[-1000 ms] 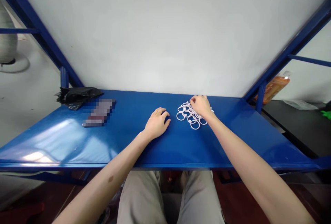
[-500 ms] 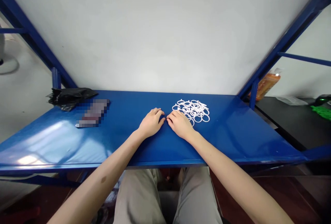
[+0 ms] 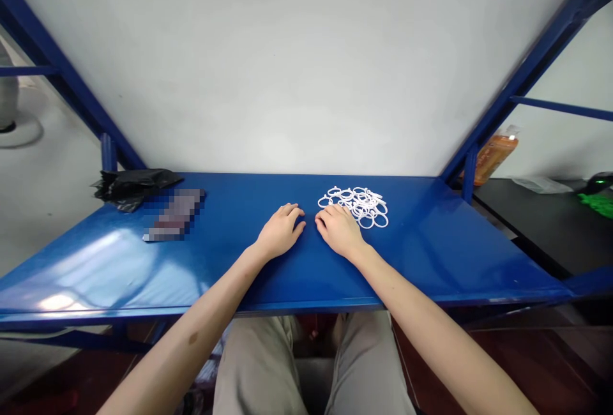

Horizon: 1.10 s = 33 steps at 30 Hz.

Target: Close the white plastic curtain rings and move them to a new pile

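Note:
A heap of white plastic rings with small nubs (image 3: 368,216), much like curtain rings, lies on the blue table (image 3: 230,201) right of centre. My right hand (image 3: 339,228) rests palm down at the heap's near left edge, covering some rings; its fingers are loosely bent, and nothing is visibly held. Left of it, across a small gap, my left hand (image 3: 280,230) lies on the bare tabletop, palm down with thumb and fingers apart. It holds nothing.
At the table's left are a blurred-out flat object (image 3: 175,214) and a crumpled black plastic bag (image 3: 134,186). Blue frame bars (image 3: 520,76) rise at both sides. Right of the table, an orange bottle (image 3: 495,158) stands tilted by a dark surface (image 3: 520,214).
My right hand has shifted slightly right, widening the gap between my hands. The left hand is nearly still. The camera view has tilted slightly.

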### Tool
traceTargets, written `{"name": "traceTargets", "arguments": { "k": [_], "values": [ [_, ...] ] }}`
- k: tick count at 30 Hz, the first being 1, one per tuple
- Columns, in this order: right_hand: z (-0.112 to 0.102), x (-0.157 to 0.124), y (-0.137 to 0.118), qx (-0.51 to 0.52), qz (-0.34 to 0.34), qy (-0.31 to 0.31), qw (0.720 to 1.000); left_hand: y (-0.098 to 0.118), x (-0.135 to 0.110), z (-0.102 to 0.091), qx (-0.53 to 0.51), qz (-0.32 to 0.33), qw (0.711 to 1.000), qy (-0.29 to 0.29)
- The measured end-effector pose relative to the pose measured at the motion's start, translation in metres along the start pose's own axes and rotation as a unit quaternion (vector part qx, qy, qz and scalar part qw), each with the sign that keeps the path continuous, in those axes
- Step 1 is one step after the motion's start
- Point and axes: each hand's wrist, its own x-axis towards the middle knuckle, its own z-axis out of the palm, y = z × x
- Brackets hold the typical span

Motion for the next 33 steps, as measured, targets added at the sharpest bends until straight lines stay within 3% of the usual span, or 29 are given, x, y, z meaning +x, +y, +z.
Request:
{"name": "traceTargets", "arguments": {
  "k": [10, 17, 19, 23, 29, 33],
  "values": [
    [-0.005, 0.003, 0.025, 0.066, 0.055, 0.049, 0.995, 0.004, 0.0, -0.005, -0.001, -0.013, 1.0, -0.02],
    [-0.016, 0.004, 0.048, 0.15, 0.152, 0.197, 0.957, 0.007, 0.0, -0.009, 0.008, -0.021, 0.999, -0.043],
    [-0.021, 0.002, 0.058, 0.138, 0.174, 0.21, 0.952, 0.009, 0.0, -0.012, 0.006, -0.024, 0.998, -0.05],
    [-0.033, -0.007, 0.073, 0.124, 0.156, 0.131, 0.971, 0.012, 0.0, -0.015, 0.004, -0.037, 0.998, -0.059],
    [-0.047, -0.033, 0.068, 0.073, 0.043, 0.012, 0.996, 0.012, 0.0, -0.014, 0.017, -0.035, 0.997, -0.064],
    [-0.046, -0.037, 0.057, 0.044, 0.013, -0.009, 0.999, 0.01, 0.0, -0.012, 0.018, -0.026, 0.998, -0.047]
  ]
}}
